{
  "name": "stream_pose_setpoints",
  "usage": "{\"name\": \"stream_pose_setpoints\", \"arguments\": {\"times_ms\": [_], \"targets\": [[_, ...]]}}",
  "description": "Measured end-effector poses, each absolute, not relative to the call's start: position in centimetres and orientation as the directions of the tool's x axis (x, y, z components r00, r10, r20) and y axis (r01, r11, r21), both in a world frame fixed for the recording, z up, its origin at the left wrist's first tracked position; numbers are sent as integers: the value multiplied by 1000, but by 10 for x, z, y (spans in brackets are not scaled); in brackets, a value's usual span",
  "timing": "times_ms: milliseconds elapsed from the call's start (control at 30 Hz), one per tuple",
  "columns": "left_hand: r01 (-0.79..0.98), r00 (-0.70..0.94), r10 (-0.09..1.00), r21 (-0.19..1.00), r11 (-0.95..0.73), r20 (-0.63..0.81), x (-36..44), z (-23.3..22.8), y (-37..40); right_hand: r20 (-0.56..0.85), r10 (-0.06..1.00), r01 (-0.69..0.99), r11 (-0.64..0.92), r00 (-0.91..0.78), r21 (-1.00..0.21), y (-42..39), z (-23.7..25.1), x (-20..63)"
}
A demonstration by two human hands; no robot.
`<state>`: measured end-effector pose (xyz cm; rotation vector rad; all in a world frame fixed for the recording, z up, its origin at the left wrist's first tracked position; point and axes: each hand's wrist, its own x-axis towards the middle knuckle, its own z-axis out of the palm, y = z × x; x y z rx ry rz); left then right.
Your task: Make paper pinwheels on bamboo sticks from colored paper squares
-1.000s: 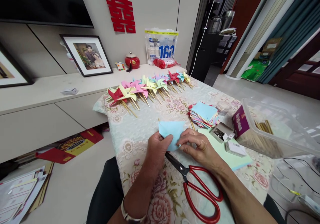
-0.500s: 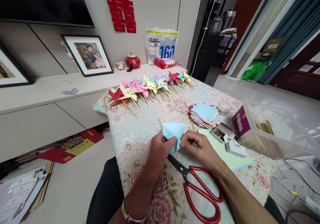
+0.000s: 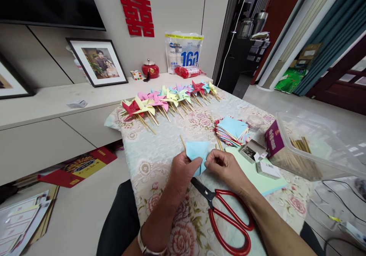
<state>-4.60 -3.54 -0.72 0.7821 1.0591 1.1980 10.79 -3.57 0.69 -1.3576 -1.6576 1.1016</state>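
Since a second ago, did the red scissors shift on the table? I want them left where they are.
No. The red scissors lie as before on the floral tablecloth, blades pointing under the hands; only the camera shifted slightly.

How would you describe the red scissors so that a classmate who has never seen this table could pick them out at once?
Start at the table with the flowered cloth. Near its front edge, just below the two hands folding a blue paper, lie the scissors. They are the only tool with big red loop handles and dark blades, unlike the paper and wooden sticks around them.
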Motion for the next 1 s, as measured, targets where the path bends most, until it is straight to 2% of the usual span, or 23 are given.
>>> {"name": "stream_pose_setpoints", "arguments": {"times_ms": [267,1000], "targets": [[-356,10,974,910,213,-225,-45,-1,-38,30,981,372,100,-191,-923,-36,7,107],[-236,39,977,948,211,-208,-45,-6,-38,-7,983,395,67,-183,-916,-36,9,107]]}}
